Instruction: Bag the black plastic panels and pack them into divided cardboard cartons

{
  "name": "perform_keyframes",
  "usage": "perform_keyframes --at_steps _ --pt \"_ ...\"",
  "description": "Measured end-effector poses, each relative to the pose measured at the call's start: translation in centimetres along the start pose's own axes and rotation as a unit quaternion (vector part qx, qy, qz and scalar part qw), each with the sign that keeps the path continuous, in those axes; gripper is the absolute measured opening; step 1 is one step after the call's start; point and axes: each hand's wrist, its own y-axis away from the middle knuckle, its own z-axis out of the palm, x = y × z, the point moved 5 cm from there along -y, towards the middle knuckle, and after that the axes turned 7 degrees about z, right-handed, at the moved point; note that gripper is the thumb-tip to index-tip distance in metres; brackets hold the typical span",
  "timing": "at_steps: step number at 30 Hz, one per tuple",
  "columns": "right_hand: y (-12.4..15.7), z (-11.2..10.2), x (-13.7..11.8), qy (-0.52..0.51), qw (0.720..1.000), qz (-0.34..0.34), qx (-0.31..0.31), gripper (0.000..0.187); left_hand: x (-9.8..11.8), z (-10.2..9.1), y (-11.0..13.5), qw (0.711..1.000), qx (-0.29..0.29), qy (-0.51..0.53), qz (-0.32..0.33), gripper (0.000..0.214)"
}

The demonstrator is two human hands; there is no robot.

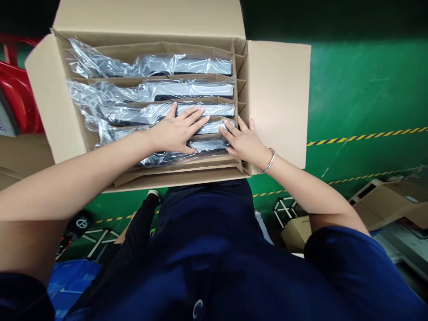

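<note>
Plastic film (122,91) crinkled beneath our left hand (177,131), whose fingers were spread wide and flat across the wrapped units (190,65), gripping nothing that we could see. Our right hand (245,141), a shiny bracelet (271,159) around its wrist, rested near the units' right ends with fingers loosely parted; whether they pinched any film, we could not tell. We judged that we were settling the units, and that the next move called for light, even pressure. The units, long grey bars with dark parts below, lay in rows between thin brown dividers (147,48) inside the box (187,177), loose film bunching glossily toward the left. Matte flaps (279,98) stood open around them, and beyond stretched green floor (354,84) with striped yellow-and-black tape (368,137).
</note>
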Motion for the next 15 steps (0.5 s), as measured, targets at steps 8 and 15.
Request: perform_keyframes --at_steps 8,15 --pt "-0.1 0.1 0.0 0.004 1.000 0.002 0.001 0.069 0.3 0.5 -0.3 1.000 0.012 0.008 -0.013 0.107" --pt "1.2 -1.1 -0.1 -0.020 0.999 0.024 0.021 0.068 -3.9 -2.2 6.6 0.976 0.161 0.052 -0.134 0.097"
